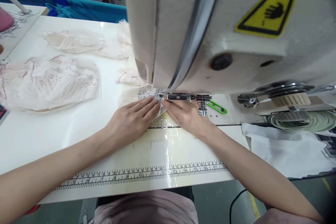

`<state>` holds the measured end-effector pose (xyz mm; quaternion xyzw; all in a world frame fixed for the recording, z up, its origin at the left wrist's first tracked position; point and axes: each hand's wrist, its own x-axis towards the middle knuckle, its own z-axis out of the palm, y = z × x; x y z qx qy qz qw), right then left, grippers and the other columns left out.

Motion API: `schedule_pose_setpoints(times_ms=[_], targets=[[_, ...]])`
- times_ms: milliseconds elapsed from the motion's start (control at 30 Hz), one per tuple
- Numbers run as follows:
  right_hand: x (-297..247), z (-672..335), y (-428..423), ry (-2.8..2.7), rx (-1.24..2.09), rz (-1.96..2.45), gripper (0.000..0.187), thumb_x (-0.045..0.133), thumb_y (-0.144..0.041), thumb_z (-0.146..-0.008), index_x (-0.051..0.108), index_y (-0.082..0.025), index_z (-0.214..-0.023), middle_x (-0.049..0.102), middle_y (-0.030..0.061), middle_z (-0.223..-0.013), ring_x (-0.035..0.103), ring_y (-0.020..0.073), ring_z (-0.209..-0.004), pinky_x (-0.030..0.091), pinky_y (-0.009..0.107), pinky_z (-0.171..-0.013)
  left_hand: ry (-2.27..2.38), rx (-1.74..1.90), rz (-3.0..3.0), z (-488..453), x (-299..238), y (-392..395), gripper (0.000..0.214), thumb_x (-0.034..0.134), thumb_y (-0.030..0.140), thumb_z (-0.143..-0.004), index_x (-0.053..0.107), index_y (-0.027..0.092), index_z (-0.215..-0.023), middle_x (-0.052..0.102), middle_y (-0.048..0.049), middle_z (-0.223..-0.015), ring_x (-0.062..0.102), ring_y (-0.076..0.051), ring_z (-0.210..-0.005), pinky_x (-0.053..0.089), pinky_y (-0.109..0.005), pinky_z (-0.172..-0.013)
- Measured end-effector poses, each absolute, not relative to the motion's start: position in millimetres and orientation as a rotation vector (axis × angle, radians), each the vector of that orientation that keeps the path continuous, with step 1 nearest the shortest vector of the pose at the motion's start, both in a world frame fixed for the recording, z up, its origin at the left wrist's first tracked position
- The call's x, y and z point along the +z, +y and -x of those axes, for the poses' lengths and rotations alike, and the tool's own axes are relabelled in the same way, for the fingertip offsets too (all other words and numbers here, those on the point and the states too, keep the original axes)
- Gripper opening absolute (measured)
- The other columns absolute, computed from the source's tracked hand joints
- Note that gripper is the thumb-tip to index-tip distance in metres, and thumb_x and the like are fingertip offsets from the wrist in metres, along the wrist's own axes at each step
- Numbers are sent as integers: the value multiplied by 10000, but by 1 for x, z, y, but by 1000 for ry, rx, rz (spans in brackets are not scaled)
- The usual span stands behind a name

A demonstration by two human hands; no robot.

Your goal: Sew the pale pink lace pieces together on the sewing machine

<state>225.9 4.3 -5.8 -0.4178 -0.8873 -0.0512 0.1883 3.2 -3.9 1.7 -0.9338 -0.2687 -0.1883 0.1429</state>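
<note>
Under the sewing machine (210, 24) head, your left hand (131, 120) and right hand (187, 115) both lie open and flat, gripping nothing, with fingertips meeting on the lace piece (133, 94) right at the presser foot (181, 97). The flat press looks meant to keep the thin fabric taut and square to the foot. The lace is cream, sheer and open-patterned, matching the stacks (49, 82) on the left, and green snips (217, 107) sit just right of your right hand.
</note>
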Motion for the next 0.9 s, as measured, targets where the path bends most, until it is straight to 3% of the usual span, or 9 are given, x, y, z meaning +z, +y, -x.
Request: schedule_pose_setpoints(times_ms=[200, 900], targets=[[-6, -226, 2, -2534, -210, 1130, 265, 529, -130, -921, 655, -211, -1139, 689, 44, -1078, 626, 150, -927, 490, 290, -774, -787, -560, 2694, -3, 2, -2, 328, 449, 95, -934, 660, 51, -1181, 671, -115, -1227, 666, -252, -1115, 585, -378, -956], [-12, -224, -6, -2557, -467, 1134, 329, 551, -107, -884, 647, -250, -1164, 693, 19, -1090, 567, 131, -828, 390, 286, -688, -859, -580, 2669, -2, 3, -1, 286, 463, 102, -940, 690, 42, -1103, 699, -128, -1181, 674, -275, -1098, 586, -389, -945]])
